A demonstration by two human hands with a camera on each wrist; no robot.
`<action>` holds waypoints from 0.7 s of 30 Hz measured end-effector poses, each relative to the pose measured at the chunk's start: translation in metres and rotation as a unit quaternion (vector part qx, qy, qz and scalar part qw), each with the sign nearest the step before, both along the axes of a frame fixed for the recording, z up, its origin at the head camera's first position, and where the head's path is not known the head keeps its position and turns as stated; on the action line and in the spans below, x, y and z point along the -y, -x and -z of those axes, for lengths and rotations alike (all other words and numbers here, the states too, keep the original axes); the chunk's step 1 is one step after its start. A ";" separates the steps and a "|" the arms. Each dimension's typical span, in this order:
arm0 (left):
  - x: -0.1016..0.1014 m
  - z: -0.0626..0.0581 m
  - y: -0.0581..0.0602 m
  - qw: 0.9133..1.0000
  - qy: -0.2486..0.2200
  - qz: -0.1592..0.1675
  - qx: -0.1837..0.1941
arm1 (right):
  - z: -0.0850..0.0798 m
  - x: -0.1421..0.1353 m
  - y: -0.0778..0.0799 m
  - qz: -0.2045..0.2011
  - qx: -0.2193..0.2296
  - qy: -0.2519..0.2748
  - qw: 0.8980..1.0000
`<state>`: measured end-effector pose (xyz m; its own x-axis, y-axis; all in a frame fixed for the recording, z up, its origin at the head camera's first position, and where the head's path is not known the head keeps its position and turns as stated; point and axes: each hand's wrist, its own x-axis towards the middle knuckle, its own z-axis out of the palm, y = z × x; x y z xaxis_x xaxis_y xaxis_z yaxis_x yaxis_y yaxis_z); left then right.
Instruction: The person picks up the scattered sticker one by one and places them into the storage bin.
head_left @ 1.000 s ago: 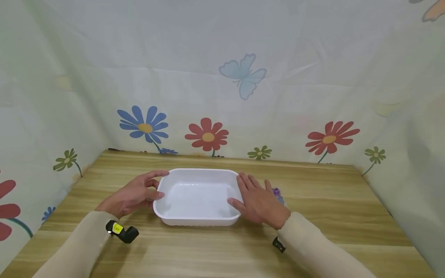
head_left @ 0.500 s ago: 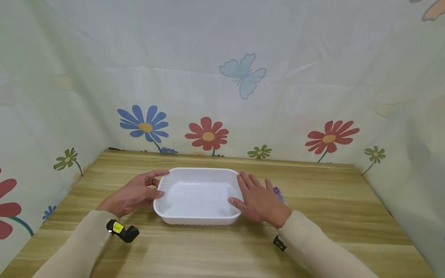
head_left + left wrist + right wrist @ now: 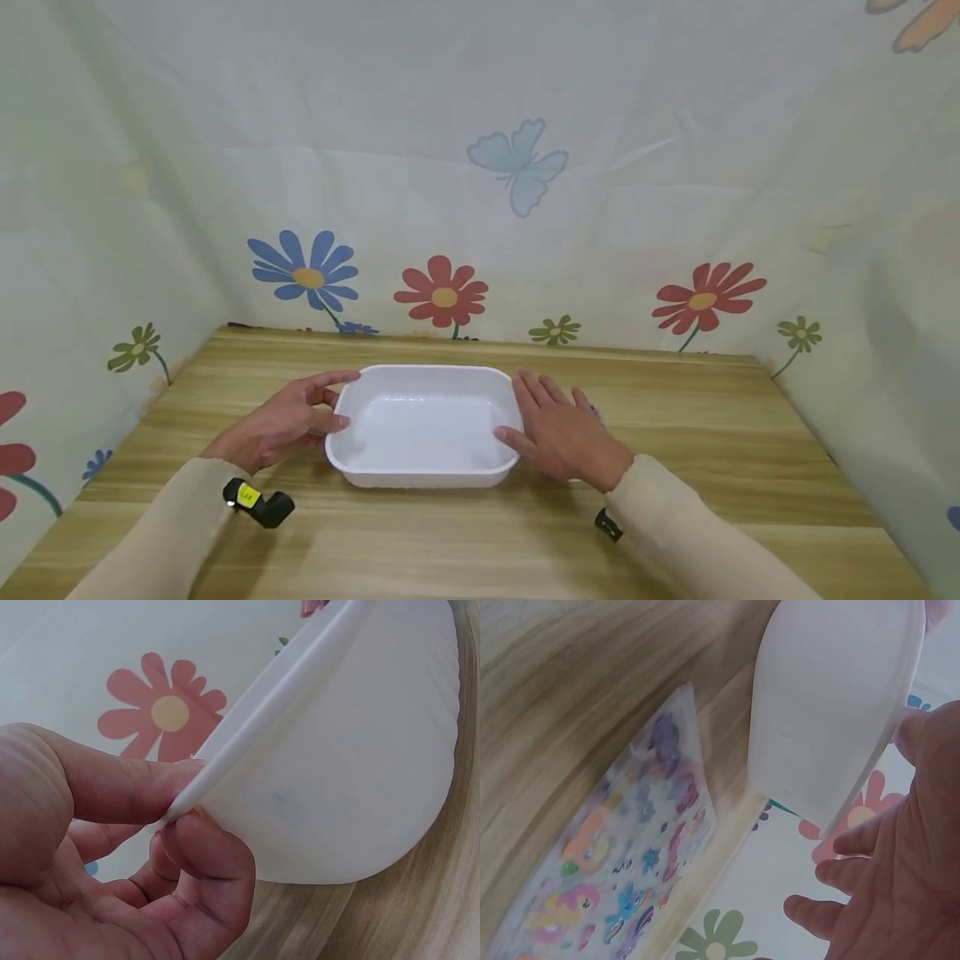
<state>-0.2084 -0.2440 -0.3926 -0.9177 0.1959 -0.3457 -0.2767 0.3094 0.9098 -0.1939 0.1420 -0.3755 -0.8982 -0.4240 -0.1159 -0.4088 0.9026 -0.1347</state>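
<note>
A white rectangular plastic tray (image 3: 423, 481) with rounded corners stands upright on the wooden table, its inner floor in plain sight. At its left end my left hand (image 3: 288, 421) pinches the rim; the left wrist view shows the thumb (image 3: 142, 787) on one side and curled fingers underneath. My right hand (image 3: 562, 433) rests at the opposite end, fingers straight along the rim and thumb over the inner side. In the right wrist view those fingers (image 3: 847, 874) are spread out beside the tray wall (image 3: 825, 705), not curled round it.
A clear plastic sheet of colourful pony stickers (image 3: 622, 847) lies on the table to the right of the tray, mostly hidden behind the right hand in the head view. Flower-printed fabric (image 3: 360, 200) encloses the back and sides of the wooden table (image 3: 420, 550).
Both hands keep their places on the tray. The head view has shifted slightly, and less of the sticker sheet shows past the right hand.
</note>
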 end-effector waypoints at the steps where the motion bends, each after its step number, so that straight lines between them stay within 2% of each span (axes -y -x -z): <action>1: 0.000 0.000 0.000 1.000 0.001 0.001 -0.001 | 0.000 -0.001 0.000 -0.002 -0.004 0.001 1.000; 7: 0.000 0.002 -0.001 1.000 -0.005 0.001 -0.003 | 0.002 -0.011 0.003 -0.007 -0.022 0.012 1.000; 21: 0.001 0.001 0.000 1.000 -0.002 -0.002 0.003 | 0.006 -0.039 0.004 -0.005 -0.021 0.016 1.000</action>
